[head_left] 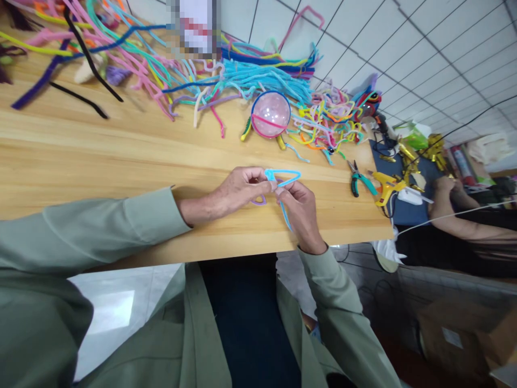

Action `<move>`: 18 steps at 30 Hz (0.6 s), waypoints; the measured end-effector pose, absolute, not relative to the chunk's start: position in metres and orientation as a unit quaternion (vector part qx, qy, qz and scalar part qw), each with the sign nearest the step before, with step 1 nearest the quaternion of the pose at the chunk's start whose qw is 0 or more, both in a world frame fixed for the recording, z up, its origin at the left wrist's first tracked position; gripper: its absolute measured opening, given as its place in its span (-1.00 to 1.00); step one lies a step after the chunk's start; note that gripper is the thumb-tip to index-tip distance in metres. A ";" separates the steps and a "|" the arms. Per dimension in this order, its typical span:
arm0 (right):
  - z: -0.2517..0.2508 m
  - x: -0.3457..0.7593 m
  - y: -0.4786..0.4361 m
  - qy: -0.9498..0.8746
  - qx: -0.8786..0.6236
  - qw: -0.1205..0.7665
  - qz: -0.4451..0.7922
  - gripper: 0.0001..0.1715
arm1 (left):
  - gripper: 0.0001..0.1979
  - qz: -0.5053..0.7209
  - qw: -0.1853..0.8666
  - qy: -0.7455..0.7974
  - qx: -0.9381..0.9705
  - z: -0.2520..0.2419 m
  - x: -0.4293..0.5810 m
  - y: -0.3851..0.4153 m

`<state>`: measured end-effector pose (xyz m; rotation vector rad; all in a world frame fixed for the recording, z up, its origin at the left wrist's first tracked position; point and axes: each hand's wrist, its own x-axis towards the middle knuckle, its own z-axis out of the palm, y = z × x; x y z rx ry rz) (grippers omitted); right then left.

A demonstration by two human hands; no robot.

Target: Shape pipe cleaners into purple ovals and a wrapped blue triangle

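Observation:
Both my hands meet over the front part of the wooden table. A light blue pipe cleaner (291, 173), bent into a narrow loop, is pinched between them, and its tail hangs below my right hand (301, 207). My left hand (242, 188) is closed on the coiled end of the same blue pipe cleaner. A purple pipe cleaner loop (259, 200) shows beneath my left fingers; whether it is joined to the blue one I cannot tell. Beyond my hands stands a clear round ball (270, 114) with a blue rim and a pink band.
Pipe cleaners in many colours, with a light blue bundle (262, 78), lie along the tiled wall. Green-handled pliers (359, 180) and a yellow glue gun (388, 187) rest at the table's right end. Farther right, another person's hands (448, 188) are over a dark blue mat (398, 213).

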<state>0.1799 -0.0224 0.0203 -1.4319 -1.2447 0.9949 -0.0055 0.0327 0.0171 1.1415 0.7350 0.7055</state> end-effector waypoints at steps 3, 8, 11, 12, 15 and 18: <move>0.020 0.185 -0.025 -0.513 -0.586 0.462 0.425 -0.84 | -0.68 0.316 0.729 0.346 0.499 0.019 -0.006 0.034; 0.021 0.198 -0.033 -0.498 -0.601 0.440 0.444 -0.87 | -0.79 0.314 0.739 0.360 0.476 0.018 -0.004 0.037; 0.024 0.203 -0.038 -0.488 -0.606 0.439 0.450 -0.88 | -0.77 0.300 0.755 0.346 0.470 0.018 -0.003 0.037; 0.024 0.204 -0.040 -0.486 -0.603 0.440 0.455 -0.87 | -0.77 0.296 0.759 0.341 0.468 0.019 -0.003 0.037; 0.025 0.206 -0.044 -0.489 -0.585 0.435 0.479 -0.87 | -0.83 0.297 0.766 0.332 0.463 0.021 -0.003 0.036; 0.023 0.214 -0.049 -0.541 -0.570 0.406 0.466 -0.85 | -0.87 0.300 0.771 0.334 0.452 0.024 -0.002 0.036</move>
